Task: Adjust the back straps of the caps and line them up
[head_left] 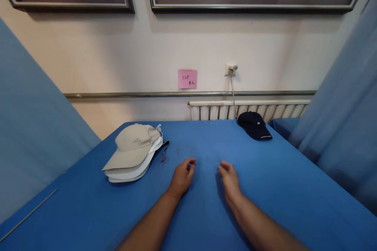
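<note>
My left hand [183, 175] rests over the middle of the blue-covered table [206, 211], fingers loosely curled and a little apart, holding nothing. Across a small gap from it is my right hand [230, 178], also empty, its fingers half bent. To the left of my left hand lies a stack of caps, with a beige cap [132, 143] on top and a white cap [129, 173] showing below it. A dark strap [165, 150] sticks out at the back of the stack. Beyond my right hand, near the far right corner, sits a navy cap [253, 125] with small white markings.
A thin stick [29, 215] lies along the table's left edge. Blue curtains [32, 106] hang on both sides. Behind the table are a radiator [250, 108], a metal rail [141, 95], a pink note [187, 79], a plugged-in socket [231, 70] and framed pictures [250, 8].
</note>
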`<state>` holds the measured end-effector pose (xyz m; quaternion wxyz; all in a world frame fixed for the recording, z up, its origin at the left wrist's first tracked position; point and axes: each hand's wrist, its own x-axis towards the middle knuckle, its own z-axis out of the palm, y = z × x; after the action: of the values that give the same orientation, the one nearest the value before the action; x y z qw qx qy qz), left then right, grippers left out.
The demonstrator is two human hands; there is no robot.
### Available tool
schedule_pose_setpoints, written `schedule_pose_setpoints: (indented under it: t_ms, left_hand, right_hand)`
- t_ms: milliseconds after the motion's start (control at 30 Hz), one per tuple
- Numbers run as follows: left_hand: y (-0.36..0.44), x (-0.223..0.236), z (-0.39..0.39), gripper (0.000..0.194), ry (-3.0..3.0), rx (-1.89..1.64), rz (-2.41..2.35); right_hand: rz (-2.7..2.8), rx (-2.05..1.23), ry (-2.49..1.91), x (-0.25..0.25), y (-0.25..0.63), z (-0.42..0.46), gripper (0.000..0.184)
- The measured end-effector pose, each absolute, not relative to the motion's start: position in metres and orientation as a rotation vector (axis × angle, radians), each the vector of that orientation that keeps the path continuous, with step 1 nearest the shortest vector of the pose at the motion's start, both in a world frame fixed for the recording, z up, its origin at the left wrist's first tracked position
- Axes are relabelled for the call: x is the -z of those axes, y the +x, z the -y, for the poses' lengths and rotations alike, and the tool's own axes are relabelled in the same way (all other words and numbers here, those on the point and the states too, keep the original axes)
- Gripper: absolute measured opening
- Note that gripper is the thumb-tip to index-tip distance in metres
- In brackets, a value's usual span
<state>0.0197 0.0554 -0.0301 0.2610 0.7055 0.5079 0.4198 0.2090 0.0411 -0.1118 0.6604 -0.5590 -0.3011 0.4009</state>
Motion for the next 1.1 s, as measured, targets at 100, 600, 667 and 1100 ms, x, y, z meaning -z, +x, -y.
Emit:
schedule_pose_setpoints:
  t_ms: [100, 600, 667, 1100]
  left_hand:
    - [-0.022, 0.007, -0.061, 0.027, 1.736, -1.445, -1.602]
    - [-0.119, -0.023, -0.052, 0.01, 0.402, -1.919, -1.544]
    - [-0.119, -0.032, -0.06, 0.012, 0.388, -1.904, -1.541]
    - [-0.029, -0.019, -0.083, 0.023, 0.798, -1.621, -0.946]
  right_hand:
    - [0.836, -0.979, -1.192, 0.111, 0.165, -0.028, 0.023]
    - [0.891, -1.429, -1.029, 0.078, 0.188, -0.051, 0.017]
    - [0.893, -1.436, -1.025, 0.077, 0.186, -0.05, 0.014]
    - [0.404, -1.047, -1.092, 0.074, 0.238, -0.084, 0.01]
